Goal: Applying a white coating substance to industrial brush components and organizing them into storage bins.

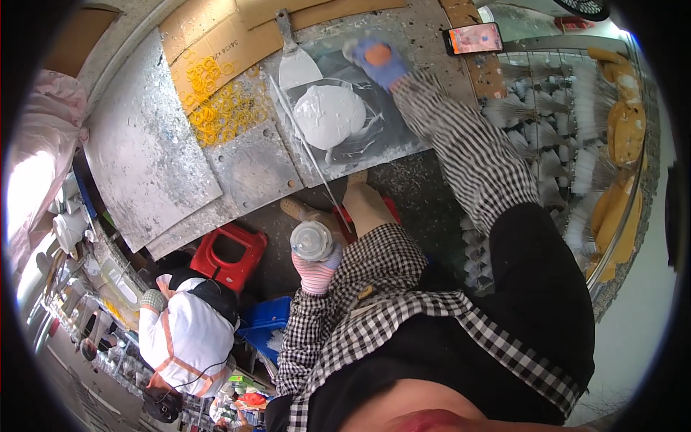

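The right arm stretches forward over the workbench (432,43), its gloved right hand (378,59) near the far edge of a dark plate (392,129); blur leaves me unable to tell whether its fingers are spread or together. The left forearm lies close beside the torso, the left hand (317,272) gripping a round whitish container (312,240) with curled fingers, short of the bench's near edge. White paste (330,115) sits toward the plate's left edge.

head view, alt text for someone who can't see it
A gloved left hand holds a round, pale container; the blue-gloved right hand is near white paste and a scraper, with yellow rings farther left.
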Motion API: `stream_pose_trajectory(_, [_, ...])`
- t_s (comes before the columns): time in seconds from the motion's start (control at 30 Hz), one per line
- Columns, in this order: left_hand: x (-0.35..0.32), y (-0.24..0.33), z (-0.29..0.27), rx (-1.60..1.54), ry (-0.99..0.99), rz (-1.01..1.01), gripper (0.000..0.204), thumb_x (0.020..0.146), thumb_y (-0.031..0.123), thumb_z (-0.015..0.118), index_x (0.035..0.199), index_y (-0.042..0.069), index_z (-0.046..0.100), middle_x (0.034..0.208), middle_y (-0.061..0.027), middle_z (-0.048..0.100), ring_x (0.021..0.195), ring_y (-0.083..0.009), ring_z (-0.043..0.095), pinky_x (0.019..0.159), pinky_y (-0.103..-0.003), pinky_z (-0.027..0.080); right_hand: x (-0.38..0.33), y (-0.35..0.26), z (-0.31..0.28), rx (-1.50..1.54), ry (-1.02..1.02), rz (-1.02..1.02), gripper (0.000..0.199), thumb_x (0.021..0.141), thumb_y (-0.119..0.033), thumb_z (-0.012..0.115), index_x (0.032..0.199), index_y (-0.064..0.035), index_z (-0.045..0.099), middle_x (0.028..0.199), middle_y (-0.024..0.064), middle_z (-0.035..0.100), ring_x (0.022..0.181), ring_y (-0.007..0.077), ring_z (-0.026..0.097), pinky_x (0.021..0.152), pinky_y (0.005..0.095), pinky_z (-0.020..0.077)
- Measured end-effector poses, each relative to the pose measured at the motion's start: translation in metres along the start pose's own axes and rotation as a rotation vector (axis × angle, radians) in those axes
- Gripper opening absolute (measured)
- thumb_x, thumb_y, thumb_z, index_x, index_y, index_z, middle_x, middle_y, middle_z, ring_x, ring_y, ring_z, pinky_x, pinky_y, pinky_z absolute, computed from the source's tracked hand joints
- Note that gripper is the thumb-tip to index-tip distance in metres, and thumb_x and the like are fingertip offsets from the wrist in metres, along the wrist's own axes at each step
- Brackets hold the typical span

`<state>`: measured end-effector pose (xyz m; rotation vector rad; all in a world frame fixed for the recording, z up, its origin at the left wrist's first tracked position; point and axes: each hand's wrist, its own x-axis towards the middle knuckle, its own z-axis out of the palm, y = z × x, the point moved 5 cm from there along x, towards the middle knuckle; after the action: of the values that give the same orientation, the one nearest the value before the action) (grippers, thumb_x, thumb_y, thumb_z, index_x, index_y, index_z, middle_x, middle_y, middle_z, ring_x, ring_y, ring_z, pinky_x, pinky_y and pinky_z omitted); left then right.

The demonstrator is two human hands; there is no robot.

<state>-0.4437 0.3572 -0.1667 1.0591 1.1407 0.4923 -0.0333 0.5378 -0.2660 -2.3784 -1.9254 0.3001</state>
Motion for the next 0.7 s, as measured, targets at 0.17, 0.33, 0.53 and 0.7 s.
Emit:
stream_pose_trajectory(0.17, [0.005,-0.026,-0.003,-0.572,-0.119,-0.157,0.04,0.091,0.024,0.058,0.127,0.008,0.05,0.119,-0.0068,0.062,0.113,-0.022,0.058,0.101,-0.042,0.044,-0.171,-0.004,0.009,0.171,-0.085,-0.074,0.03,0.092,-0.021,0.047,0.118,-0.0158,0.062,0.116,0.0084,0.061,0.108,0.0287,0.057,0.094,0.039,0.0463])
stream_pose_trajectory(0.33, [0.009,-0.023,0.002,-1.127,-0.168,-0.302,0.037,0.092,0.02,0.055,0.127,0.008,0.049,0.12,-0.0068,0.062,0.113,-0.0207,0.058,0.101,-0.041,0.045,-0.227,-0.028,0.012,0.314,-0.026,-0.122,0.027,0.087,-0.016,0.052,0.11,-0.0122,0.066,0.108,0.0094,0.064,0.102,0.0284,0.059,0.093,0.0382,0.0475])
stream_pose_trajectory(0.53, [0.005,0.021,0.0,0.017,-0.067,0.048,0.061,0.071,0.006,0.079,0.124,0.005,0.048,0.111,-0.0041,0.064,0.101,-0.0159,0.062,0.095,-0.031,0.048,-0.188,-0.136,0.017,0.232,-0.033,-0.391,0.023,0.08,-0.013,0.054,0.099,-0.012,0.066,0.101,0.0075,0.064,0.098,0.026,0.061,0.089,0.0368,0.0491])
stream_pose_trajectory(0.7, [-0.003,0.018,-0.004,-0.073,-0.045,-0.039,0.061,0.071,0.005,0.079,0.124,0.005,0.048,0.11,-0.0041,0.064,0.102,-0.0159,0.062,0.096,-0.031,0.047,-0.186,-0.071,-0.005,0.344,0.071,-0.344,0.025,0.081,-0.013,0.055,0.102,-0.0132,0.068,0.1,0.0087,0.066,0.094,0.0281,0.062,0.089,0.0378,0.05])
